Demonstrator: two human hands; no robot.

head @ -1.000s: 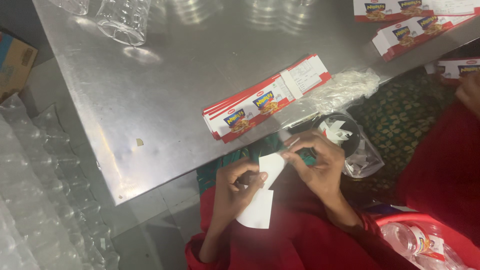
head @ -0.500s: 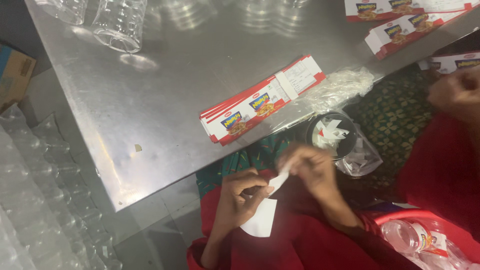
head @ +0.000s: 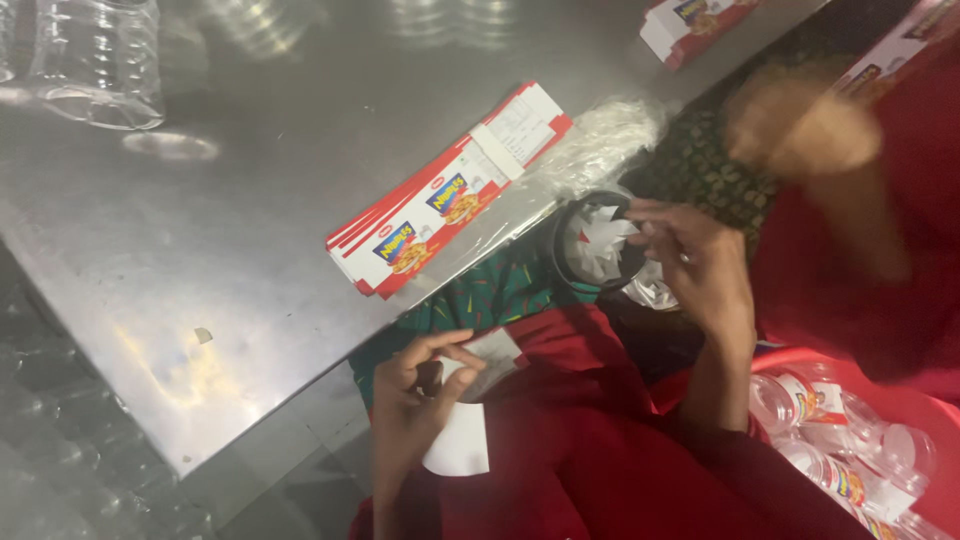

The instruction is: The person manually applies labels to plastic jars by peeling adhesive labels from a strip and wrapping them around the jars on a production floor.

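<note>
a seated person's left hand [head: 415, 385] pinches a small white paper slip [head: 462, 440] over a red-clad lap, fingers narrow and closed on its upper edge, with a second pale slip [head: 492, 352] just beyond the fingertips. the right hand [head: 695, 262] reaches to a round black-rimmed container of crumpled white scraps [head: 598, 243] at the near edge of the grey metal surface [head: 230, 230]; its fingers are curled, though blur hides whether they hold anything. a stack of flat red-and-white printed cartons [head: 440, 200] lies just left of the container. clear plastic jars [head: 95, 60] stand far left, and a red tub of small labelled jars [head: 850, 440] sits near right. a steady pinch near the slip's edge looks wise, keeping the sheet flat and uncreased.
</note>
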